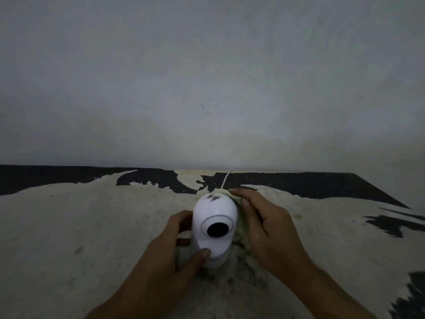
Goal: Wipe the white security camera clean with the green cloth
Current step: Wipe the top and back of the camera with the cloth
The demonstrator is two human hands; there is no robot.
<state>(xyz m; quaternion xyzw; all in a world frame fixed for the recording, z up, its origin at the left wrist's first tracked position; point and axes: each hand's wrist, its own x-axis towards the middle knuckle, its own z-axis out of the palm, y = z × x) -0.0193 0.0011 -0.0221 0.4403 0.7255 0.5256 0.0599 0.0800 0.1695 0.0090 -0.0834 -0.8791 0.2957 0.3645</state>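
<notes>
The white security camera (215,215) stands upright on the worn table, its black round lens facing me and dark smudges on its top. My left hand (177,245) grips its base from the left, thumb across the front. My right hand (262,224) presses the pale green cloth (232,195) against the camera's right and back side. Most of the cloth is hidden under my fingers. A white cable (226,178) runs from behind the camera toward the wall.
The table (92,226) has a peeling cream surface with black patches along its far edge and at the right. A bare grey wall (207,77) rises directly behind it. The light is dim.
</notes>
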